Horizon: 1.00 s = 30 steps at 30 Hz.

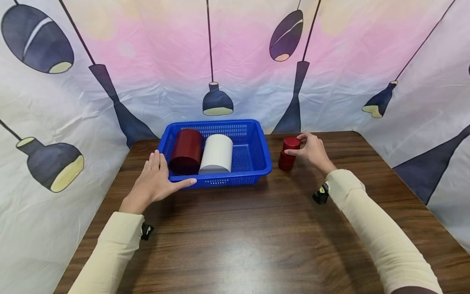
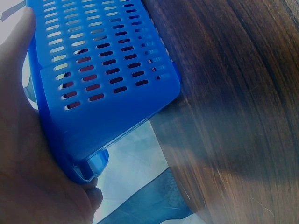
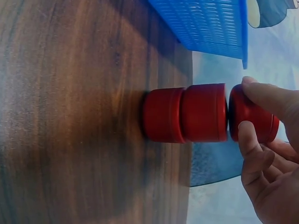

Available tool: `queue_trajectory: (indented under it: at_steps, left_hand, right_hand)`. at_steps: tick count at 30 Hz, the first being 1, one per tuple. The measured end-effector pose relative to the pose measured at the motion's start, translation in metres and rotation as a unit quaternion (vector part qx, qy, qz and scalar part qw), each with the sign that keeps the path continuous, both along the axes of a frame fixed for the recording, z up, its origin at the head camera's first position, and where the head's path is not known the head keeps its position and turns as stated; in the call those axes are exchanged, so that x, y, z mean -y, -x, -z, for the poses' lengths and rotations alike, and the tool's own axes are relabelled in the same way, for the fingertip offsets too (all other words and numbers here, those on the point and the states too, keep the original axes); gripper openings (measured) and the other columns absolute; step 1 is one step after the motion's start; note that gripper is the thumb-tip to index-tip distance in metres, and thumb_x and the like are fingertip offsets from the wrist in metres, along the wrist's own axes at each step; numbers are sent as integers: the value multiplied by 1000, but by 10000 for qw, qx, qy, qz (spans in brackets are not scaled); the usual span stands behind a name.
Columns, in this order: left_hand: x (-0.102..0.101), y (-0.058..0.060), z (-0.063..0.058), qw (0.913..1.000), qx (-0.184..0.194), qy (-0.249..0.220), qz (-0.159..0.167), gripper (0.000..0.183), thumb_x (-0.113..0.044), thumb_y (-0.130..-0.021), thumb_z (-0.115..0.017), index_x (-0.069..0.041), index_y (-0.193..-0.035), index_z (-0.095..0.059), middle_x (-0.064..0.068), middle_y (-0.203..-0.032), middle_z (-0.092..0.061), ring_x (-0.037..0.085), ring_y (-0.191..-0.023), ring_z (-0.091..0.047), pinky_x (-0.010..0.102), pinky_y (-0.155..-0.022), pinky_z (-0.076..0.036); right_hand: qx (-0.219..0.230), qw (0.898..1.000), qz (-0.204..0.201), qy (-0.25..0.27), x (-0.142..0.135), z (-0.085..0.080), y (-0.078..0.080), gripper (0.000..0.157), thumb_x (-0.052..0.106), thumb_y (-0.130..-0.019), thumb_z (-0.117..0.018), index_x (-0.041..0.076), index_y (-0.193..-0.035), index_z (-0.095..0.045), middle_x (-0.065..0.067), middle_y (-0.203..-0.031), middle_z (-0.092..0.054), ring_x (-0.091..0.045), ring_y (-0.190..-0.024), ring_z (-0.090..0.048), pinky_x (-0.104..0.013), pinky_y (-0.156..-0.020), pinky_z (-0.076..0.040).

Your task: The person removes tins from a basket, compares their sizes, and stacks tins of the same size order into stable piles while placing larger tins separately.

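My right hand (image 1: pixel 313 152) pinches a small red cylinder (image 3: pixel 257 113) between thumb and fingers. Directly beneath it on the table, two similar red cylinders stand stacked, the upper one (image 3: pixel 203 113) on the lower one (image 3: pixel 162 115). In the right wrist view a thin dark gap shows between the held piece and the stack. My left hand (image 1: pixel 154 181) lies with straight, spread fingers on the front left corner of a blue plastic basket (image 1: pixel 251 177), its thumb along the front rim. Inside the basket lie a large dark red cylinder (image 1: pixel 186 149) and a white one (image 1: pixel 217 152), side by side.
A brown wood-grain table (image 1: pixel 220 228) carries everything. The basket's slotted wall (image 2: pixel 107 60) stands left of the small red stack, a short distance away. Behind the table's back edge hangs a cloth backdrop (image 1: pixel 165 53) printed with lamps.
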<state>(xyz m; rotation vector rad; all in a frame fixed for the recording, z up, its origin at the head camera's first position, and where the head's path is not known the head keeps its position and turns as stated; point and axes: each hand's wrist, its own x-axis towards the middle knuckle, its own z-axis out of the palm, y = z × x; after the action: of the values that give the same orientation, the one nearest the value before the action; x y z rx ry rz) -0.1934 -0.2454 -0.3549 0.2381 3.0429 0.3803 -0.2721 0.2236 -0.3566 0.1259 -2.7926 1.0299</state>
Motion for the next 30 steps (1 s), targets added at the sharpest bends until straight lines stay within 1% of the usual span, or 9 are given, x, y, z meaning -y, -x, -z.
queue_trajectory:
  at_steps: [9,14,18,23,26,30]
  left_hand:
    - [2,-2,0,10000,6,-45,-4,137,-86,-80,-52,18,-153,0,37,-161,7,54,-149,7,64,-120,-5]
    - [2,-3,1,10000,-3,-38,7,137,-86,-81,-52,18,-153,-1,37,-161,6,54,-149,7,64,-120,-5]
    - [1,-3,0,10000,-12,-61,17,136,-86,-81,-52,18,-153,-1,37,-161,6,54,-149,6,64,-120,-5]
    - [0,-2,0,10000,-22,-56,6,136,-86,-81,-51,17,-154,0,37,-162,6,54,-149,6,64,-119,-6]
    - [0,-2,-1,10000,-7,-32,-7,137,-86,-81,-51,17,-154,1,36,-162,7,54,-149,6,64,-119,-6]
    - [0,-1,-1,10000,6,-44,-3,137,-87,-80,-51,17,-154,1,36,-162,8,54,-149,7,64,-120,-5]
  right_hand:
    - [-41,9999,-10,142,3,6,-5,66,25,-81,-87,-9,-128,-55,-29,-124,-62,-41,-108,-64,-51,-91,-52]
    - [9,10000,-61,-53,2,3,-7,69,29,-79,-88,-8,-128,-55,-29,-125,-62,-42,-111,-60,-53,-93,-50]
    - [-6,9998,-72,-175,0,-7,-10,72,32,-79,-88,-7,-129,-56,-29,-125,-64,-44,-115,-57,-55,-95,-48]
    - [-85,9997,-111,-222,1,-27,-14,69,35,-82,-86,-6,-129,-57,-28,-125,-64,-44,-117,-56,-56,-96,-47]
    - [-133,9992,-269,-255,6,-38,-16,65,34,-84,-84,-5,-129,-58,-27,-123,-64,-42,-115,-58,-56,-95,-47]
    - [-260,9975,-616,-211,21,-48,-18,57,30,-86,-82,-5,-125,-62,-25,-118,-67,-39,-111,-62,-54,-95,-48]
